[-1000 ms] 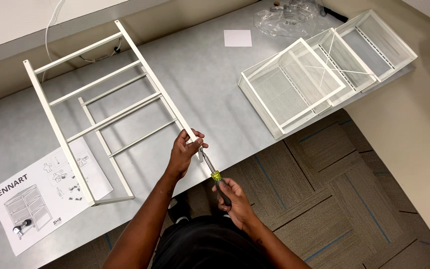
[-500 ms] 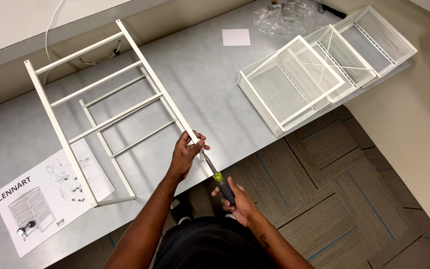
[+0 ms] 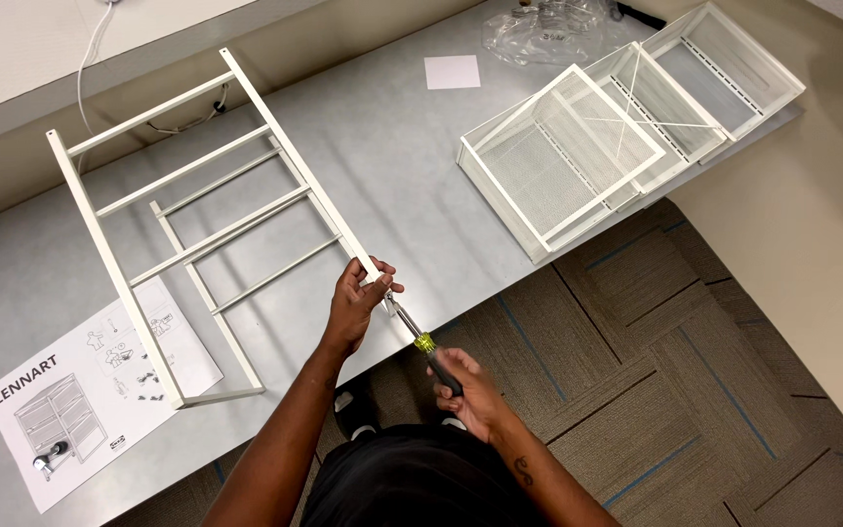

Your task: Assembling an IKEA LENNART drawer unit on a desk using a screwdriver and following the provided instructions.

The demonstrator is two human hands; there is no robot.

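You're tipping that white ladder-style metal frame (image 3: 209, 210) up off the grey table (image 3: 412, 166), and your yellow-collared, black-handled screwdriver (image 3: 423, 344) is angling into its near corner.

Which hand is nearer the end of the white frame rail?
Left. The left hand grips the end of the white frame; the right hand is farther back, holding the screwdriver handle off the table edge.

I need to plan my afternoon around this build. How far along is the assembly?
Done: two white ladder-like side frames lie on the grey table. In hand: the left hand steadies a frame end while the right hand drives a screwdriver into it. Left: three mesh drawers sit unmounted.
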